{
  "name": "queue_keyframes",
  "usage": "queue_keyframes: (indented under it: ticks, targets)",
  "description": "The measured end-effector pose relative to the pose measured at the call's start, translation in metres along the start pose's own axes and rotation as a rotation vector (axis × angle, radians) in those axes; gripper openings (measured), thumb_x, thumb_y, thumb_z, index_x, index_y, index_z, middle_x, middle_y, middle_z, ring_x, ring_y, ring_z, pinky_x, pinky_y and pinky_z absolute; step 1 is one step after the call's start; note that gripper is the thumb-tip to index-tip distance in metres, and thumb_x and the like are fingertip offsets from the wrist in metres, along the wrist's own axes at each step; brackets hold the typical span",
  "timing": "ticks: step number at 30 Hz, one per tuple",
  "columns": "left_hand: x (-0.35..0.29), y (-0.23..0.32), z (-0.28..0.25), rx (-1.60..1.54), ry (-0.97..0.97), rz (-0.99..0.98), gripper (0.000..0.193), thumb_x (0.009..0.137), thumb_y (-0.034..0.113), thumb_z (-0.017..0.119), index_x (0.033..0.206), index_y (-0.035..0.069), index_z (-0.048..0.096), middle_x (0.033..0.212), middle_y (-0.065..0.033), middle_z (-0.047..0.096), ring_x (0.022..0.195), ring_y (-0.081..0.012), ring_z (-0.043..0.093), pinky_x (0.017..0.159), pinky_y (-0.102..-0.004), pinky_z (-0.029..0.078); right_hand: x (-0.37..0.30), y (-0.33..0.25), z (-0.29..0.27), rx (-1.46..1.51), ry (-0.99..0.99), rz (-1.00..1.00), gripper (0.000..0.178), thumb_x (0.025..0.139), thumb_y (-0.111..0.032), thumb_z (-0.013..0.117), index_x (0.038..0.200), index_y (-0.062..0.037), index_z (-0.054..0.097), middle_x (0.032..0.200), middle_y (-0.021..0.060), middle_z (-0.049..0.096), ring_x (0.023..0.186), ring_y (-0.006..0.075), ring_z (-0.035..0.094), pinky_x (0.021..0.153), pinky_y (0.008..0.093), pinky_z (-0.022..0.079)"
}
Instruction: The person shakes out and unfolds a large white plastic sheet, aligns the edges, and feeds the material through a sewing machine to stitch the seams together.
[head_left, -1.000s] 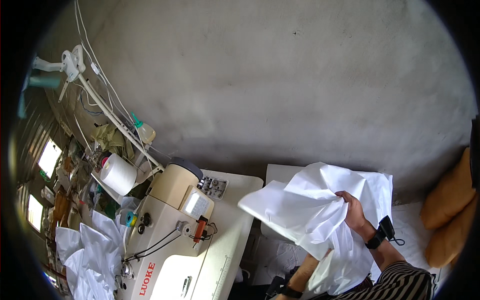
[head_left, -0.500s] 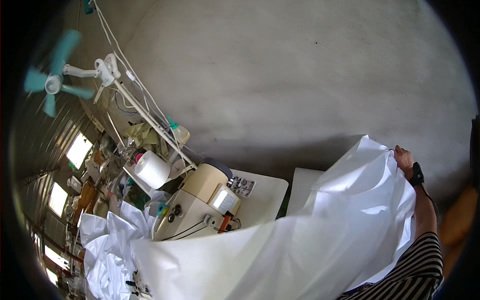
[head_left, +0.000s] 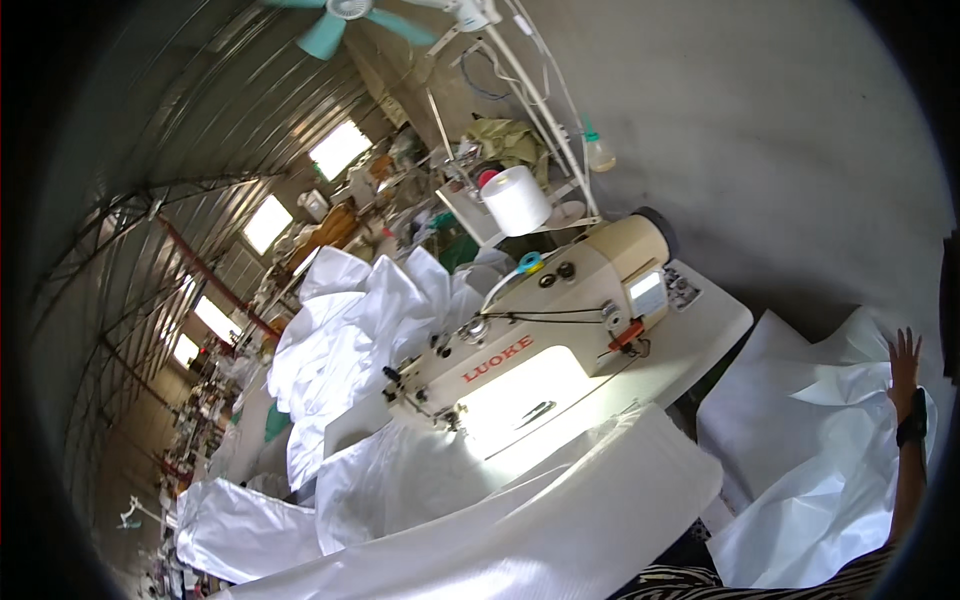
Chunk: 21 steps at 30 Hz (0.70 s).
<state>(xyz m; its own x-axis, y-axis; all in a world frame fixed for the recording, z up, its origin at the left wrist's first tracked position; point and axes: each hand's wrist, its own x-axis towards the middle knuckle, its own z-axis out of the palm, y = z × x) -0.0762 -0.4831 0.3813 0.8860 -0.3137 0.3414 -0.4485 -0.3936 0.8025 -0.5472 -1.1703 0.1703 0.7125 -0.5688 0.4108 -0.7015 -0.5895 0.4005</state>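
At the far right my right hand has its fingers spread, its palm by the upper edge of a white sheet that hangs in loose folds. A dark band circles that wrist, and a striped sleeve covers the upper arm. My left hand is out of view. A broad white sheet stretches across the front of the cream sewing machine, whose lamp lights the white bed. The needle area is partly covered by the machine head. I cannot tell whether the two sheet parts are one piece.
More crumpled white sheet is heaped behind and left of the machine. A thread cone stands on a rack beside a small oil bottle. Overhead is a teal fan. A grey wall rises at right; cluttered workbenches run back left.
The view has swung left and down, bringing more of the machine into sight. My right hand has let go of the sheet's edge and spread its fingers; the raised sheet has dropped.
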Motion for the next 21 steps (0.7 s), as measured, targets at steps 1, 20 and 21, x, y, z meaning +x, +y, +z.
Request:
queue_keyframes:
  ticks: [1,20,21]
  targets:
    - [-0.003,0.001,-0.012,0.015,0.029,-0.003,0.062,0.084,0.019,0.072,0.141,0.006,0.052,0.133,-0.0159,0.058,0.124,-0.0235,0.053,0.103,-0.0369,0.044,0.023,-0.03,-0.028,-0.03,-0.072,0.028,0.066,0.072,-0.011,0.073,0.134,-0.0058,0.053,0.139,0.0146,0.05,0.133,0.0371,0.044,0.117,0.0481,0.029]
    - [-0.062,-0.056,-0.132,0.144,0.261,-0.15,0.064,0.082,0.016,0.071,0.142,0.005,0.051,0.136,-0.0175,0.056,0.125,-0.0257,0.053,0.103,-0.0375,0.044,0.073,-0.563,-0.432,2.58,-0.545,-0.848,0.034,0.101,-0.005,0.057,0.135,-0.0048,0.056,0.109,0.0069,0.067,0.092,0.0089,0.061,0.076,0.0254,0.054]
    - [-0.067,-0.064,-0.133,0.139,0.264,-0.164,0.064,0.082,0.016,0.071,0.142,0.005,0.051,0.136,-0.0176,0.056,0.125,-0.0258,0.053,0.103,-0.0375,0.044,0.071,-0.564,-0.432,2.448,-0.572,-0.91,0.04,0.1,-0.01,0.06,0.139,-0.0055,0.052,0.111,0.0086,0.067,0.097,0.0109,0.063,0.078,0.0263,0.055]
